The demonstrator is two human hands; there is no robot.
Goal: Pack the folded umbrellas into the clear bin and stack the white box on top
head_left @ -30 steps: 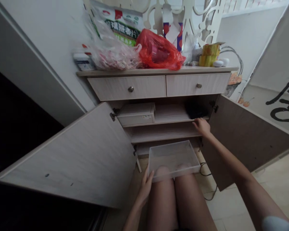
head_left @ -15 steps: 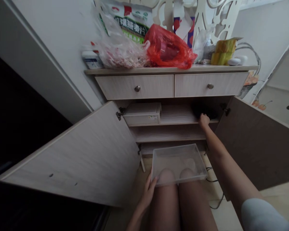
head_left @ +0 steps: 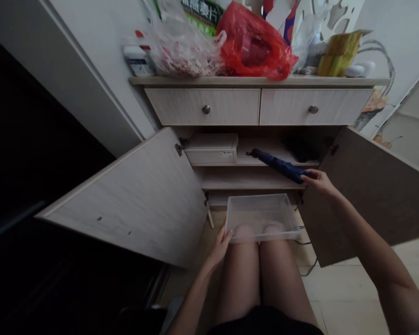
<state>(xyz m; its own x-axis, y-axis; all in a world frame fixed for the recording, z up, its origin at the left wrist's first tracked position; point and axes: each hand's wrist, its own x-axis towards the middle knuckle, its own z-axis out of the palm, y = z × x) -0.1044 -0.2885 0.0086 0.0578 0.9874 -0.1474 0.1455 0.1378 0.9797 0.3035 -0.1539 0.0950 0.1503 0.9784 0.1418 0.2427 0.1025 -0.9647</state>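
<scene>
A folded dark blue umbrella (head_left: 281,166) is pinched at its right end by my right hand (head_left: 319,181), in front of the upper cabinet shelf. Its thin black end points left, near a white drawer box (head_left: 212,151) on that shelf. My left hand (head_left: 222,242) grips the left side of a clear plastic tray (head_left: 261,209), which rests on my knees. Through the tray my knees show, and nothing else is seen inside it. A dark object (head_left: 302,149) lies deeper on the shelf at the right, too dim to name.
Both cabinet doors stand open, a left door (head_left: 132,204) and a right door (head_left: 384,195). Above are two closed drawers (head_left: 202,106). On top lie a red plastic bag (head_left: 254,44), a clear bag (head_left: 188,51) and a white bottle (head_left: 138,60). Cables (head_left: 310,267) run on the floor.
My right hand has come out of the shelf's right side, toward me and right, with the umbrella in it. The view has tilted down. My left hand still holds the tray.
</scene>
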